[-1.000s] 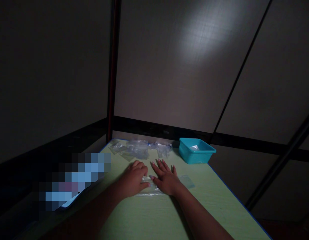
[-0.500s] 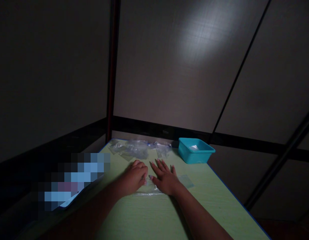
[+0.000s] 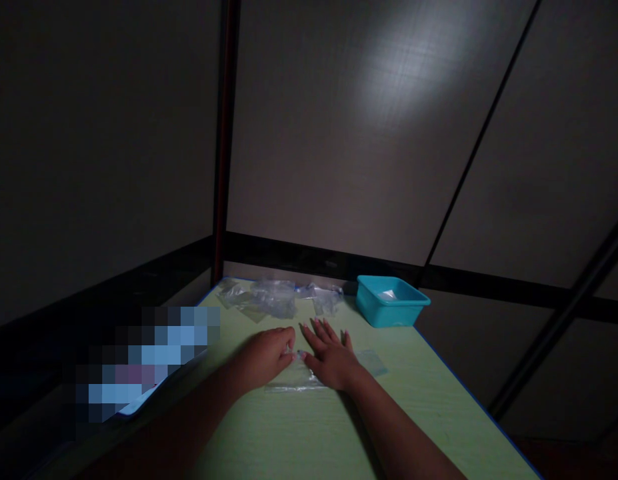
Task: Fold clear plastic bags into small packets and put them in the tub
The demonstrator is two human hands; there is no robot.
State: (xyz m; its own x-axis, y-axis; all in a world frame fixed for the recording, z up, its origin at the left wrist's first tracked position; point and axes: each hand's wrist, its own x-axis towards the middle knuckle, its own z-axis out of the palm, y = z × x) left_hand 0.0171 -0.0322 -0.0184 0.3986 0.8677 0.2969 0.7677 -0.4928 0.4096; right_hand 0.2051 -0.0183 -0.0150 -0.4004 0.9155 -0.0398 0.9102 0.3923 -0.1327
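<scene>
1. Right hand (image 3: 331,357): fingers spread, palm down over clear plastic (image 3: 299,379), grasping nothing.
2. Left hand (image 3: 266,360): curled beside it; can't tell whether it pinches the plastic.
3. The plastic lies on the table (image 3: 283,433), showing either side of the right hand.

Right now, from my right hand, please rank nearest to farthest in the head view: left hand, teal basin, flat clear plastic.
1. Flat clear plastic, under the right hand.
2. Left hand, close on its left.
3. Teal basin, farther ahead and right.
</scene>
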